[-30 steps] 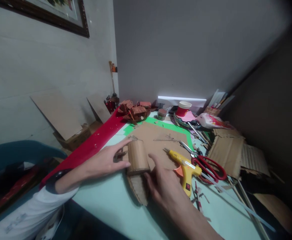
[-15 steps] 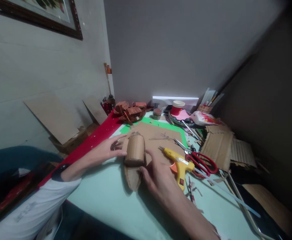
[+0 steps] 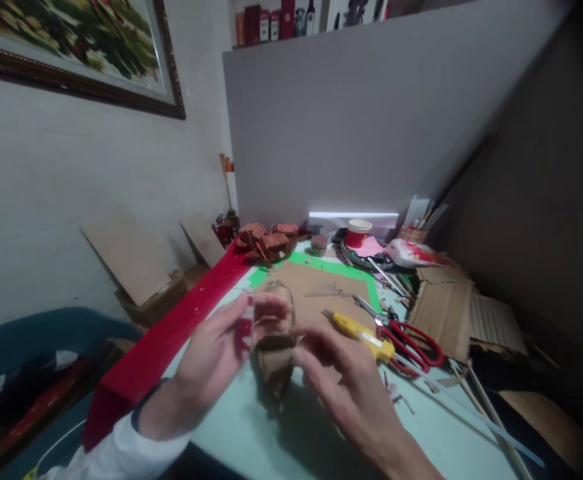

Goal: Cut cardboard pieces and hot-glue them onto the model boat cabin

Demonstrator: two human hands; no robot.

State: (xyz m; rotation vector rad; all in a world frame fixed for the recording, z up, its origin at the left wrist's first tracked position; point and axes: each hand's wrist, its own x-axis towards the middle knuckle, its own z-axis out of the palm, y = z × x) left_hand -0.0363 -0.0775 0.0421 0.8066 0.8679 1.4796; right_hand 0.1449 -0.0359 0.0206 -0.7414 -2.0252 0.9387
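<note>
Between my hands is a small cardboard boat model, its pointed end toward me and its rounded cover mostly hidden by fingers. My left hand is turned palm inward on its left, fingers curved across the cover. A small red-and-white piece shows against the thumb side of that hand; its kind is unclear. At the model's right side, my right hand has thumb and fingers bent together on the edge. Motion blurs both hands. Right of them lies a yellow glue gun, its handle partly hidden.
Red-handled scissors lie beyond the glue gun. Brown model boats stand at the back left, near a small jar and a red cup. Cut cardboard is piled on the right. A cardboard sheet lies behind the hands.
The view has tilted up. My left hand has turned from palm down to palm inward and moved over the cover; the red-and-white piece now shows. My right hand stays at the boat's right side.
</note>
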